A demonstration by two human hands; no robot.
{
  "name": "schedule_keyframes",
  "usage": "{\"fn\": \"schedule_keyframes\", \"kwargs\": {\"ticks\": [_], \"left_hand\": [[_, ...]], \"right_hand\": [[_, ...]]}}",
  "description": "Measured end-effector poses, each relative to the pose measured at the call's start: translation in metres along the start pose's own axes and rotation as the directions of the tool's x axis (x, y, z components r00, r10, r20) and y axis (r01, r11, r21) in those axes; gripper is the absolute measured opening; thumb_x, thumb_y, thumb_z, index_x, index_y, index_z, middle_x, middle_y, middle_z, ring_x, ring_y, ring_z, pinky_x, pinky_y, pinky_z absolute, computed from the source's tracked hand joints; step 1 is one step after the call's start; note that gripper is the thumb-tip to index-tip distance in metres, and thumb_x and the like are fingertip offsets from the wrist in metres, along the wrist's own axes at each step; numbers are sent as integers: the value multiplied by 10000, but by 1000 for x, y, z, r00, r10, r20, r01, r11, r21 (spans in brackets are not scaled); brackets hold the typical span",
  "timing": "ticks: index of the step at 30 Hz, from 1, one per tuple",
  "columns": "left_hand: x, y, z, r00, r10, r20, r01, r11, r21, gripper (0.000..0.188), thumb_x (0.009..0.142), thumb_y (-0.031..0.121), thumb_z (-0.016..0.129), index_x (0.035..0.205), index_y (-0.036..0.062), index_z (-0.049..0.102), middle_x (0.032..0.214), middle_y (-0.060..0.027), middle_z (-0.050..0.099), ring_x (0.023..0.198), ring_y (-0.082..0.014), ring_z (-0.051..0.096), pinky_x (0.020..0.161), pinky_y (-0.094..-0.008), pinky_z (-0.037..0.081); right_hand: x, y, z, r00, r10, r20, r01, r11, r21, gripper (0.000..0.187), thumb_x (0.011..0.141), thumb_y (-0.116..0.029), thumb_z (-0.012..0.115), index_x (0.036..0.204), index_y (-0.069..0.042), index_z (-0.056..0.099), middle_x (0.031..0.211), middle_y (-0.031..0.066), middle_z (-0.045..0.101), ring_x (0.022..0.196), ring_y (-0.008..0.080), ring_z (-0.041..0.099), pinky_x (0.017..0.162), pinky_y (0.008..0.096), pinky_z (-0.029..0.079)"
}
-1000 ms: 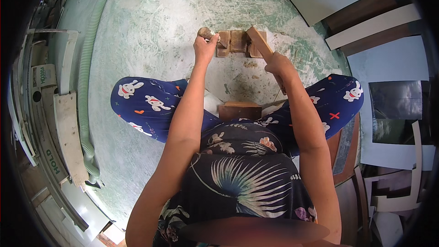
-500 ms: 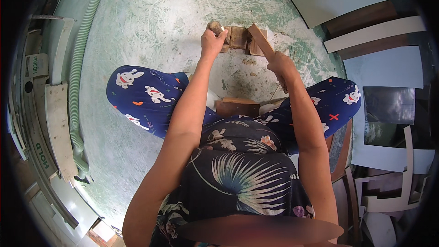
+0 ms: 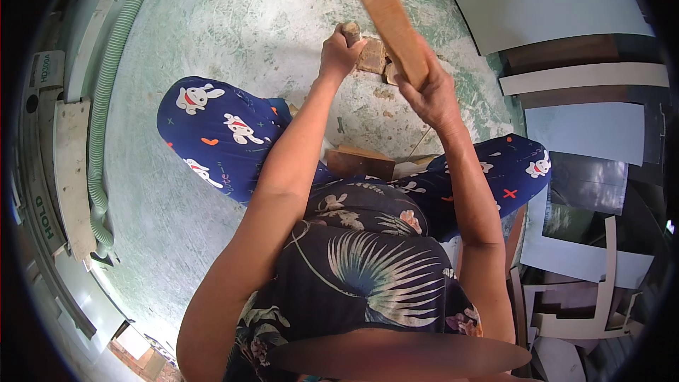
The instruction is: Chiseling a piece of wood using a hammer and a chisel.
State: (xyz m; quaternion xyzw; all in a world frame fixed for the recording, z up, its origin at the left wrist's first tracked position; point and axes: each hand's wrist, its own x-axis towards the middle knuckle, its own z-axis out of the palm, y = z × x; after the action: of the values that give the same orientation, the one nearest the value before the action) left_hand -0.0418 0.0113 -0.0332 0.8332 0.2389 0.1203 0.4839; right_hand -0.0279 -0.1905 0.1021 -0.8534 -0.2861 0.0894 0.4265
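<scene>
One long wooden bar [image 3: 385,10] slants up and left from the right hand [image 3: 431,90], whose fingers are clamped around its near end; its far end runs out of view. The left hand [image 3: 339,58] has its fingers closed on a round-ended handle [image 3: 351,30], the lower part of which is hidden. Just right of that hand, a worn wooden block [image 3: 371,56] lies on the scuffed floor [image 3: 283,0], partly covered by the bar. Nearer, between the legs, sits a brown box [image 3: 359,163]. A ribbed hose [image 3: 112,92] runs along the left.
</scene>
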Motion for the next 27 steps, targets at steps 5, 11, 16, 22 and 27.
{"fn": "schedule_keyframes", "kwargs": {"ticks": [5, 11, 16, 22, 27], "left_hand": [[-4, -4, -4, 998, 22, -52, -24, 999, -25, 334, 774, 139, 739, 1057, 30, 599, 816, -146, 668, 768, -301, 664, 715, -376, 516], [2, 19, -15, 992, -30, -126, 25, 999, -41, 363, 767, 235, 759, 994, -2, 604, 864, -196, 680, 829, -355, 666, 735, -401, 508], [7, 24, -17, 987, 9, -162, -15, 999, -31, 366, 758, 243, 769, 936, -29, 601, 820, -199, 677, 806, -355, 669, 724, -409, 509], [1, 17, -5, 997, -14, -79, 5, 994, -110, 367, 765, 236, 765, 977, -8, 590, 834, -179, 681, 802, -328, 673, 723, -403, 509], [2, 8, 1, 996, -18, -84, 12, 997, -79, 369, 773, 226, 754, 1005, -2, 581, 840, -186, 678, 804, -335, 669, 727, -402, 510]], "right_hand": [[-3, 16, 8, 951, 208, 229, -173, 971, -166, 716, 753, -174, 675, 1412, -97, 404, 910, 278, 657, 923, 415, 649, 844, 425, 514], [-8, 16, -11, 952, 295, 83, -301, 950, 77, 667, 785, -189, 678, 1396, -59, 443, 1056, 262, 659, 998, 327, 662, 886, 375, 503], [-9, 21, -24, 936, 351, -15, -349, 934, 69, 659, 784, -166, 678, 1381, -13, 446, 1095, 252, 652, 1036, 309, 651, 909, 369, 496], [-9, 20, -22, 934, 357, -5, -356, 933, 58, 668, 774, -192, 684, 1381, -36, 453, 1069, 269, 654, 1012, 329, 658, 896, 383, 499], [-10, 30, -13, 941, 334, 55, -334, 942, -5, 678, 772, -204, 674, 1388, -41, 442, 1038, 295, 650, 982, 371, 659, 883, 398, 501]]}}
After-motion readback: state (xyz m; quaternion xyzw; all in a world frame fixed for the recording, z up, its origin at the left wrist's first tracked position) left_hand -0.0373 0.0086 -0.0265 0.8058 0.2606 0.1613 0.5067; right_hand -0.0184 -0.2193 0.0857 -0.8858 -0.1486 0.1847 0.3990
